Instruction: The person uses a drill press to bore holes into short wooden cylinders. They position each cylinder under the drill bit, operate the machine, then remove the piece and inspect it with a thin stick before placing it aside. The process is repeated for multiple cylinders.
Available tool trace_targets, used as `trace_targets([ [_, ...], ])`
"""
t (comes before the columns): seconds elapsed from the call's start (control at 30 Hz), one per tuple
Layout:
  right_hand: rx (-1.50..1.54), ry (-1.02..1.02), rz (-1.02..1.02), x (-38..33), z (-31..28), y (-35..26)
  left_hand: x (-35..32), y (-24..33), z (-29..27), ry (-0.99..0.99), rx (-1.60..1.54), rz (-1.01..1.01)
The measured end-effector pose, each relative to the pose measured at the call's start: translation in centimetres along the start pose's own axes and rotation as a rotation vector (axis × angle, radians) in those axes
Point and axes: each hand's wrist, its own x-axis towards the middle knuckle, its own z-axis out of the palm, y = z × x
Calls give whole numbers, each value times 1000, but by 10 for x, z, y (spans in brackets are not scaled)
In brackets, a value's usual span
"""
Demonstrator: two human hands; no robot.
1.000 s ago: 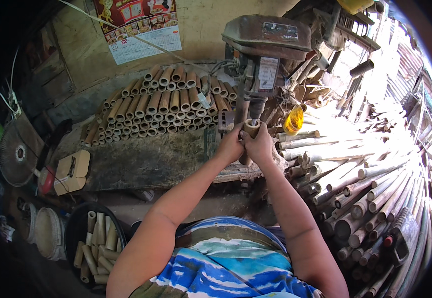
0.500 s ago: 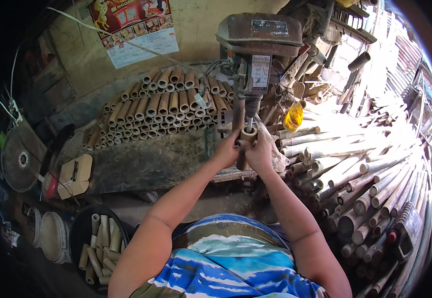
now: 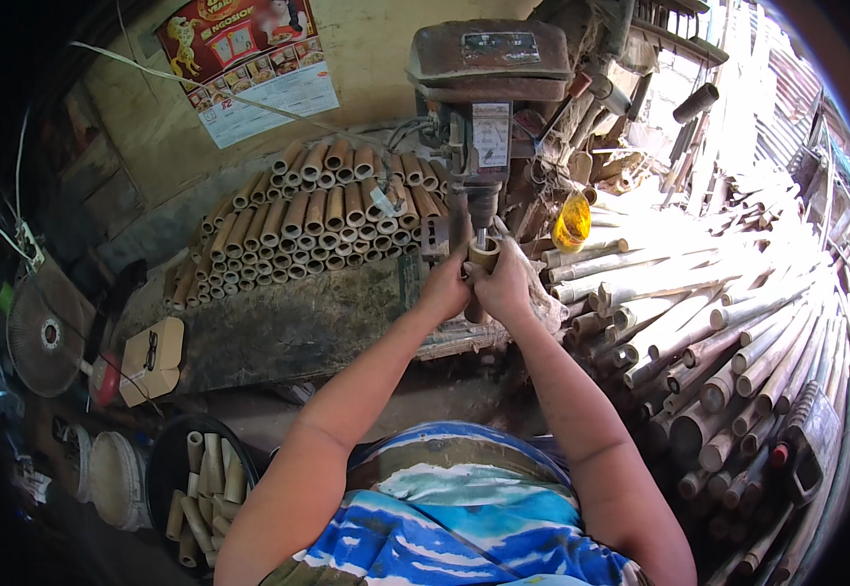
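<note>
Both hands grip a short bamboo tube (image 3: 485, 251), held upright with its open end under the drill press (image 3: 488, 73). My left hand (image 3: 446, 286) wraps the tube's left side; my right hand (image 3: 503, 283) closes round its right side, thumb across the front. The drill's chuck (image 3: 482, 203) hangs over the tube, and a metal bit (image 3: 482, 237) reaches down to its mouth. How deep the bit sits inside I cannot tell. The tube's lower end shows beneath my hands.
Cut bamboo tubes (image 3: 298, 220) are stacked on the workbench (image 3: 278, 327). Long bamboo poles (image 3: 679, 278) fill the right side. A yellow container (image 3: 572, 223) hangs near the drill. At left are a fan (image 3: 46, 332), a cardboard piece (image 3: 151, 359) and a black tub (image 3: 156, 479) of bamboo pieces.
The view has shifted slightly, so the whole scene sits a little differently. Both hands keep their grip on the bamboo tube under the drill.
</note>
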Motion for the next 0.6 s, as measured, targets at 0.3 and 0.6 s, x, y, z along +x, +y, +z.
trace_targets([
  [0.3,-56,-45,-2,-17,-8,-7,-7,-17,2,-66,-181,71],
  [0.6,20,16,0,-9,3,-21,-1,-32,-5,-14,-330,131],
])
